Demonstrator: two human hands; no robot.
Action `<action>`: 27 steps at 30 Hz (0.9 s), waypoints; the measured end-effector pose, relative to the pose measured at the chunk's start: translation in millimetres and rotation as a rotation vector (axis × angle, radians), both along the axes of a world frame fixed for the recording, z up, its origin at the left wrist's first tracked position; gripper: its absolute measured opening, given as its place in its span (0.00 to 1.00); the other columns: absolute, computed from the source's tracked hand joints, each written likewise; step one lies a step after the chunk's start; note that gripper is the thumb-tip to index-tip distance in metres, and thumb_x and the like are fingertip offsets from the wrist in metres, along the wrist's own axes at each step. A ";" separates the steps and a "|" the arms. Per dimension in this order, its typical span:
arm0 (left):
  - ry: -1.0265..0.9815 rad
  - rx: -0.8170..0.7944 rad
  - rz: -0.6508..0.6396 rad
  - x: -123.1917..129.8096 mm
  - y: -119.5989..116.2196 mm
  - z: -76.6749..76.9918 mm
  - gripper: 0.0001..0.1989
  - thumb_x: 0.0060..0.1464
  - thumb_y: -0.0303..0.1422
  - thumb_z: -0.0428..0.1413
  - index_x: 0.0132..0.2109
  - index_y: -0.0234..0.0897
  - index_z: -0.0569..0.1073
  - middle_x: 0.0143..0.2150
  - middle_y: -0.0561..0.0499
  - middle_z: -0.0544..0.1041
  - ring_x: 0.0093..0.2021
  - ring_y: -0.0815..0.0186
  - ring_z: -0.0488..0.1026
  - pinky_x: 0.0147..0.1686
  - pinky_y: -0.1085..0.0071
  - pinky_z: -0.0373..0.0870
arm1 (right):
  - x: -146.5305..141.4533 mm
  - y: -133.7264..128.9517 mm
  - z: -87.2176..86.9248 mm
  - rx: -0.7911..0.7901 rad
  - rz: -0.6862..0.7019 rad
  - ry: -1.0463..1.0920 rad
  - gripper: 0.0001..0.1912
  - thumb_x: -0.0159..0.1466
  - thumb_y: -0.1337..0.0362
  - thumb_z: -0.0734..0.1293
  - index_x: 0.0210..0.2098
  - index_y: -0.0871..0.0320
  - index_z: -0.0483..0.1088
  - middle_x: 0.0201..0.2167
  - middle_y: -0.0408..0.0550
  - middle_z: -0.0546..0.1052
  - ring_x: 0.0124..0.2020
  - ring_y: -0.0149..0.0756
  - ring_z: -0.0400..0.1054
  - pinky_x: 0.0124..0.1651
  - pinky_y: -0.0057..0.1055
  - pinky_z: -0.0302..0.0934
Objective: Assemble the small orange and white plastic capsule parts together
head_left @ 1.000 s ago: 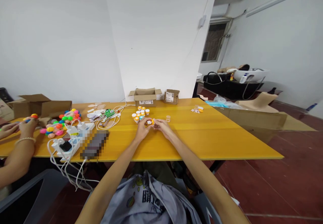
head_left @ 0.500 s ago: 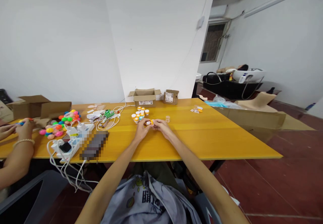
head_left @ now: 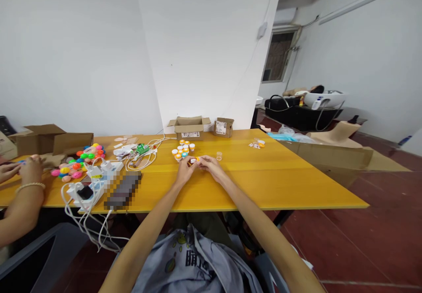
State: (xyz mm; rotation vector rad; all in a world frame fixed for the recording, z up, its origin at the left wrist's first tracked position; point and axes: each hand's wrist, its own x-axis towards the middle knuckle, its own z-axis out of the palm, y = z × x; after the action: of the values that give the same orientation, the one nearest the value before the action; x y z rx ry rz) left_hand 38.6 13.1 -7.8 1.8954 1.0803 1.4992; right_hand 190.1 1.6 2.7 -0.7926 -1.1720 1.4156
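Over the middle of the table, a small jar (head_left: 194, 161) with a white label and an orange cap is held between both my hands. My left hand (head_left: 183, 170) closes its fingers around the labelled body. At the orange cap, my right hand (head_left: 211, 166) pinches from the right side. Just beyond the left hand stands a cluster of small jars (head_left: 183, 148) with white, orange and blue on their lids. A clear little cup (head_left: 219, 155) rests on the table past the right hand. My fingers partly hide the held jar.
Two cardboard boxes, an open one (head_left: 188, 128) and a smaller one (head_left: 223, 127), stand by the wall. Small pieces (head_left: 257, 144) lie at the right. Leftward are cables, a power strip (head_left: 110, 176), a pixelated dark object (head_left: 123, 189), colourful balls (head_left: 76, 165) and another person's hands (head_left: 32, 167).
The jar has turned slightly in my fingers, with both hands staying in place. At the left, the other person's hands have shifted a little.
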 end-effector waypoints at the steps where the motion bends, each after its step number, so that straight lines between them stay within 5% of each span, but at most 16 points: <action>1: 0.002 0.005 0.002 0.2 -0.1 0.0 0.12 0.49 0.43 0.64 0.34 0.38 0.78 0.30 0.52 0.78 0.30 0.65 0.72 0.30 0.70 0.67 | 0.1 -0.7 0.7 -0.002 0.000 0.003 0.20 0.43 0.48 0.78 0.27 0.55 0.75 0.26 0.43 0.78 0.29 0.32 0.70 0.37 0.30 0.66; 15: 0.135 0.189 -0.055 -1.2 0.4 -2.6 0.09 0.51 0.30 0.62 0.42 0.40 0.77 0.38 0.50 0.78 0.39 0.63 0.73 0.36 0.69 0.70 | 2.3 3.0 -1.4 -0.071 0.020 -0.014 0.21 0.47 0.47 0.77 0.22 0.57 0.73 0.21 0.45 0.76 0.24 0.31 0.68 0.30 0.28 0.64; 21: 0.064 0.095 0.016 2.2 0.4 -3.2 0.18 0.45 0.33 0.67 0.44 0.39 0.75 0.40 0.50 0.78 0.39 0.62 0.75 0.35 0.70 0.70 | 0.0 5.0 -4.2 -0.038 -0.026 0.014 0.19 0.45 0.48 0.77 0.24 0.56 0.73 0.23 0.42 0.76 0.27 0.31 0.69 0.34 0.28 0.64; 27: 0.038 0.009 0.008 2.3 1.5 -2.5 0.07 0.51 0.36 0.62 0.36 0.38 0.77 0.33 0.51 0.78 0.33 0.64 0.74 0.33 0.70 0.69 | 1.1 3.7 -3.4 -0.023 0.005 -0.012 0.20 0.45 0.48 0.77 0.26 0.56 0.74 0.26 0.45 0.78 0.30 0.33 0.70 0.37 0.30 0.65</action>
State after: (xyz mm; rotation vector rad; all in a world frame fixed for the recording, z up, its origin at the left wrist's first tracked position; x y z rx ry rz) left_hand 41.0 14.6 -10.2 1.9345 1.1013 1.4803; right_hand 191.2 5.3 -0.6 -0.8155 -1.1695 1.4322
